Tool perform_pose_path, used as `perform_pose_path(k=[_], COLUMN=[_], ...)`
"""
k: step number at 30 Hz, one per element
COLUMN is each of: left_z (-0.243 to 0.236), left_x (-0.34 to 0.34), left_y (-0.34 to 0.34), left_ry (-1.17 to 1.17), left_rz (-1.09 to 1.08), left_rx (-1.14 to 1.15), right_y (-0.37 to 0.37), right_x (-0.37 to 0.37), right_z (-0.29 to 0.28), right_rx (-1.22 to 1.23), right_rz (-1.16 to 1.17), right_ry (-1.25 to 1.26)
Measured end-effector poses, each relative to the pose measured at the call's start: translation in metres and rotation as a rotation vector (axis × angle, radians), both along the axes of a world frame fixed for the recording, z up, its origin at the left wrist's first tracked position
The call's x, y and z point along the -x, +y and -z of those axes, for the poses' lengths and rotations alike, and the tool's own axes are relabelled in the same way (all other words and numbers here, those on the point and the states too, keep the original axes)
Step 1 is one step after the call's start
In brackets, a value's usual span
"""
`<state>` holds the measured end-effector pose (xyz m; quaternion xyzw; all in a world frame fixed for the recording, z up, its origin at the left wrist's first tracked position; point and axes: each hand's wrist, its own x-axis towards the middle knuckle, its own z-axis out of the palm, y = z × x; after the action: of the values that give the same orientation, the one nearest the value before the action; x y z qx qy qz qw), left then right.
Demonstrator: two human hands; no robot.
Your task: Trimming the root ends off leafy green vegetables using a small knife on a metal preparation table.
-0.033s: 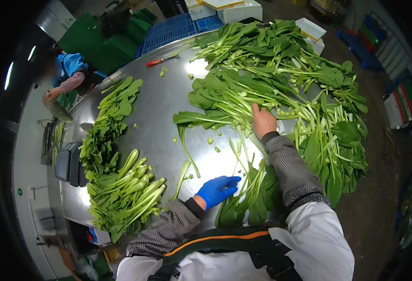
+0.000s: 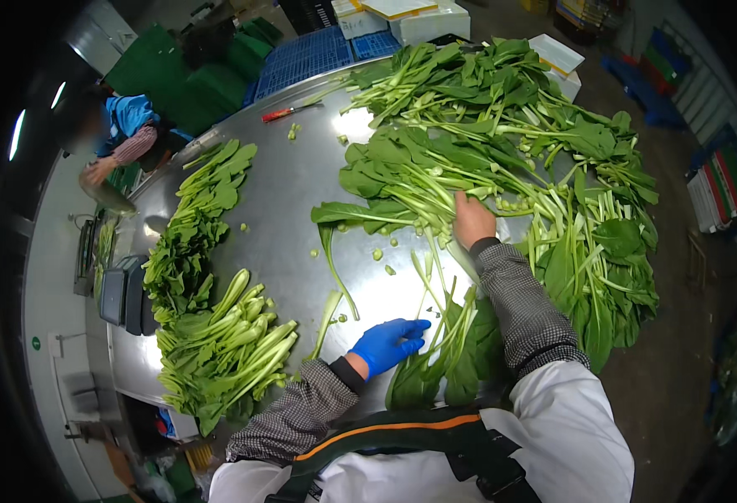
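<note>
Loose leafy greens with pale stalks (image 2: 423, 189) lie in a heap at the middle right of the metal table. My bare right hand (image 2: 474, 221) is at their stalk ends, fingers curled in around some stalks; its fingertips are partly hidden. My left hand (image 2: 389, 344), in a blue glove, hovers or rests low near the front, fingers extended and nothing in it. Just right of the glove, a few more leafy greens (image 2: 452, 352) lie with their leaves toward me. Small cut stalk ends (image 2: 377, 253) are scattered between the hands and the heap.
Neatly lined greens (image 2: 226, 352) run along the table's left side, beside a grey scale-like box (image 2: 123, 293). A red-handled knife (image 2: 289, 111) lies at the far edge. More greens (image 2: 607, 277) cover the right side. Another person (image 2: 125, 138) works at the far left.
My hands stay almost where they were, and the greens lie the same. At the far left, the other person's hand has shifted slightly.
</note>
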<state>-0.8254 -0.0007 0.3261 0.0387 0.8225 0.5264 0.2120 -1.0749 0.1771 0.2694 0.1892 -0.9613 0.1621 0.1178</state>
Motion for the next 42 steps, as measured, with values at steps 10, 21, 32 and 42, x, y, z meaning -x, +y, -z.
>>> perform_pose_path(k=[10, 21, 32, 42], left_z=[-0.017, -0.032, -0.032, -0.104], left_x=[0.006, 0.016, 0.0, 0.048], left_y=[-0.03, 0.002, -0.032, 0.001], left_ry=[0.037, 0.118, 0.045, 0.953], left_rz=[-0.203, 0.001, -0.247, -0.002], left_rx=[0.052, 0.022, 0.007, 0.771], right_y=[0.036, -0.008, -0.003, 0.017], right_x=[0.008, -0.045, -0.045, -0.14], right_z=[-0.044, -0.044, -0.046, -0.136], right_rx=[1.028, 0.068, 1.033, 1.195], right_rz=[0.109, -0.012, 0.068, -0.184], right_ry=[-0.855, -0.107, -0.874, -1.178])
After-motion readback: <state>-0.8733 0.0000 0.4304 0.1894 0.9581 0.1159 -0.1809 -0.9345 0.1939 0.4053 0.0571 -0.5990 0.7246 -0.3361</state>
